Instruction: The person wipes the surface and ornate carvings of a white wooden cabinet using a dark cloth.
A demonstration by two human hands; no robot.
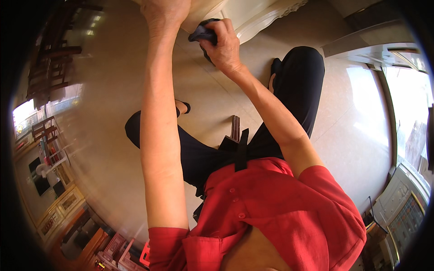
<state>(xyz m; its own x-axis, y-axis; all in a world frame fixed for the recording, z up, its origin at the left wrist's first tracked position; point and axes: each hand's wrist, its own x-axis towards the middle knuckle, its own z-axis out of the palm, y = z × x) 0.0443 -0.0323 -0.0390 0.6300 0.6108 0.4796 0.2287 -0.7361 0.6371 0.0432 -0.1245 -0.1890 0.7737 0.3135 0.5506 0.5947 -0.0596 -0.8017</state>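
At the top edge, a cream-coloured piece of furniture [252, 15] with a carved, moulded rim stands on the floor. My right hand [222, 45] grips a dark cloth [204, 33] bunched between thumb and fingers, close against the lower edge of the furniture. My left hand [166, 12] reaches up to the furniture at the top of the view; its fingers are cut off by the picture's edge, so what it touches or holds is hidden. Part of the cloth hangs below my right palm.
I sit low with knees apart, a brown wooden leg [235, 127] of the seat showing between them. Dark wooden chairs [51, 67] stand at the far left. Carved panels [61, 206] and reddish furniture are at lower left. A grey panel [366, 39] juts in at upper right, near bright glass.
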